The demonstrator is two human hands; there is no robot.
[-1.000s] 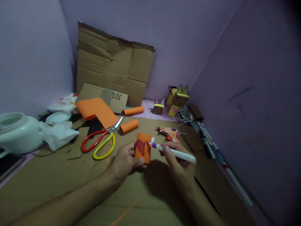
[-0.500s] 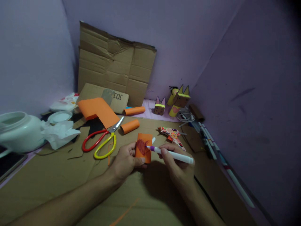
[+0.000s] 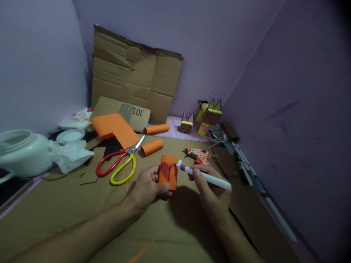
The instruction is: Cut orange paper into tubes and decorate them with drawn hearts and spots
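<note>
An orange paper tube, somewhat flattened, is held upright by my left hand, thumb across its lower front and fingers behind. A purple heart drawing with uneven colouring covers much of its face. In my right hand is a white marker with a purple collar, gripped like a pen; its tip is at the tube's upper right edge, and I cannot tell whether it touches. Left of my hands lie scissors with one red and one yellow handle, blades apart.
Behind are orange paper tubes, a folded orange sheet and cardboard leaning on the wall. Animal-faced paper figures and a patterned glue gun sit at right, near several markers. A pale teapot stands left.
My right hand and the marker have shifted right, the tip going from the heart's middle to the tube's right edge. More purple shows on the heart's right side. My left hand stays nearly still.
</note>
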